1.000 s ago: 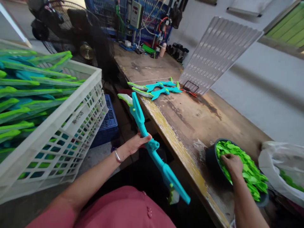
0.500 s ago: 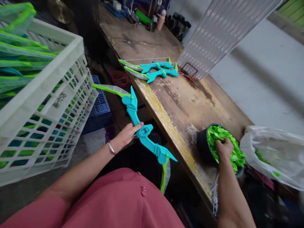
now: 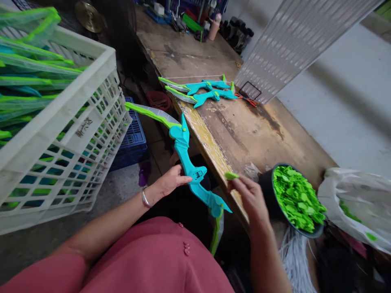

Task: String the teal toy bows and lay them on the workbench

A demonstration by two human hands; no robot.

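Note:
My left hand [image 3: 169, 182] is closed around the middle of a turquoise plastic toy bow [image 3: 185, 156] with green limbs, held slantwise over my lap. A small slot shows in the bow's centre, beside my thumb. Between the thumb and fingers of my right hand [image 3: 248, 192] is a small flat green plastic piece [image 3: 231, 176], held over the table's front edge. To the right of that hand stands a dark bucket [image 3: 275, 195] heaped with similar green plastic pieces [image 3: 301, 199].
Two more toy bows [image 3: 210, 91] lie on the wooden table [image 3: 226, 126], near red-handled pliers [image 3: 251, 101]. A white crate [image 3: 100, 85] full of bows stands at left, a blue crate [image 3: 134, 134] behind it. A white plastic bag [image 3: 360, 195] and white strings [image 3: 296, 256] are at right.
My right hand has come out of the bucket and moved left toward the bow with a green piece in its fingers. The bow has shifted slightly right in view.

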